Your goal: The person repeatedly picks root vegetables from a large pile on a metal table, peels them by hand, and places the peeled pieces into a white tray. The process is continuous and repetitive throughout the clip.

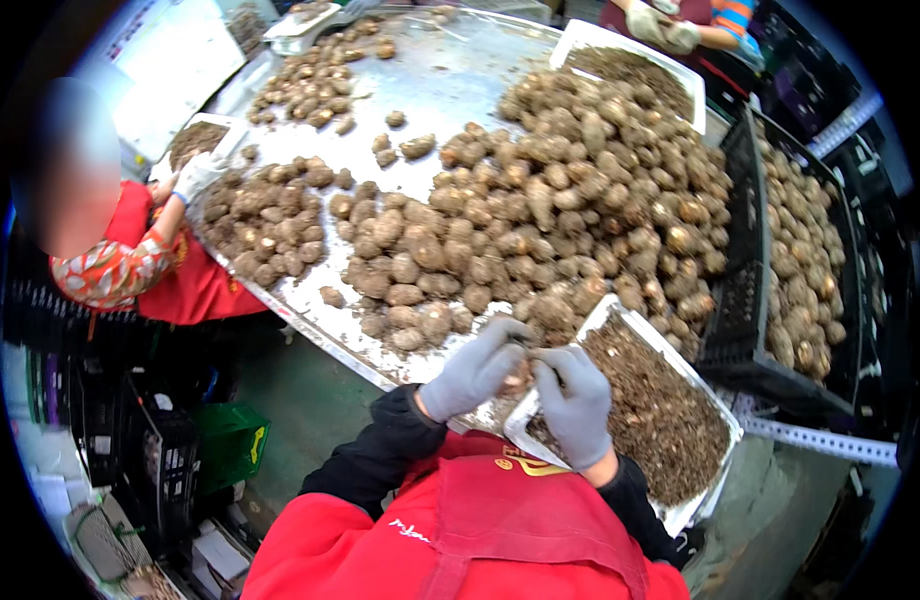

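My left hand, in a grey glove, is closed around a small taro corm, mostly hidden by the fingers. Close beside it is my right hand, also gloved, its thumb and fingertips drawn together at the corm; whether they pinch anything is hidden. Under the right hand stands a white foam box full of brown fibrous peelings. Just beyond both hands, a large heap of brown taro corms covers much of the metal table.
A black plastic crate of corms stands at the right. At the left, a co-worker's gloved hand is at another box of peelings. Across the table are another person's gloved hands. A green crate sits on the floor.
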Demonstrator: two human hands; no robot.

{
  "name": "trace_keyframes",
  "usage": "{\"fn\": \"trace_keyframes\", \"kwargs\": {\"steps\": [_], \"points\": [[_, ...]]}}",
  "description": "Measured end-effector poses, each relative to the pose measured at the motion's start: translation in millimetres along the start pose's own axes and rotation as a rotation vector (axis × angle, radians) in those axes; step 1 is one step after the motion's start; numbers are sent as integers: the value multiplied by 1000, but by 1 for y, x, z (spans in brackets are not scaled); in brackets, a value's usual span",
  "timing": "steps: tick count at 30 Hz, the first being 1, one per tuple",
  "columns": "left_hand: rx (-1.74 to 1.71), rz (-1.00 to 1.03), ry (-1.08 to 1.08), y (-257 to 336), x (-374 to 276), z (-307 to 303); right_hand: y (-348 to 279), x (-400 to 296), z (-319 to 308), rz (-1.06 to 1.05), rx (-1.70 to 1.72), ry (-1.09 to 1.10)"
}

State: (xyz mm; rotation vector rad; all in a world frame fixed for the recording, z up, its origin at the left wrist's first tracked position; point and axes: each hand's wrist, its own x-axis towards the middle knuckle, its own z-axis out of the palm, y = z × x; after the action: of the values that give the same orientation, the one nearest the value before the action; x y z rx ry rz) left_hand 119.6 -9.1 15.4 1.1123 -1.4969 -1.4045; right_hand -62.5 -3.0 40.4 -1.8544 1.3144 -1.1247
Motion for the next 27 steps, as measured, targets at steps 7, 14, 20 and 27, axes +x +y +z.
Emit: {"fn": "trace_keyframes", "kwargs": {"steps": [7, 14, 20, 27], "points": [[-626, -510, 183, -23, 9, -53, 28, -24, -40, 393, -124, -14], [-1096, -84, 663, -64, 73, -217, 43, -64, -55, 529, -33, 54], [-733, 41, 761, -46, 149, -299, 28, -53, -47, 398, -71, -42], [1156, -676, 236, -18, 109, -171, 28, -63, -53, 475, -81, -109]]}}
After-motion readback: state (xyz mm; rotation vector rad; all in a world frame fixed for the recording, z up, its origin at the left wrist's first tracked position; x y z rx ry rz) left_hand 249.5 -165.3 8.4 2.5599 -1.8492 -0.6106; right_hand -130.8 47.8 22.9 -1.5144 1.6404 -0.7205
